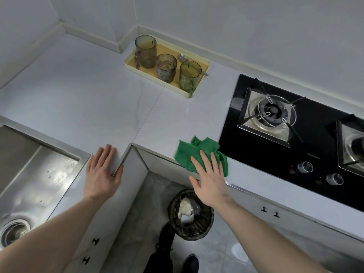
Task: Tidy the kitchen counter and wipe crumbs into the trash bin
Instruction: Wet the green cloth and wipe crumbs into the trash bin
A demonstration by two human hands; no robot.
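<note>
Right hand (211,180) flat, fingers straight, pressing crumpled green cloth (189,154) at white worktop (98,91) edge; left hand (103,170) flat, fingers spread; crumbs may miss dark woven trash bin (204,227) below.

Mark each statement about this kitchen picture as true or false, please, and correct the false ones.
1. The right hand presses a green cloth with straight fingers. True.
2. The cloth lies in the sink. False: it lies on the counter edge, beside the black stove.
3. Three glasses stand in the tray. True.
4. The left hand holds a spoon. False: it rests flat at the counter corner, holding nothing.
5. The trash bin stands on the floor below the cloth. True.
</note>
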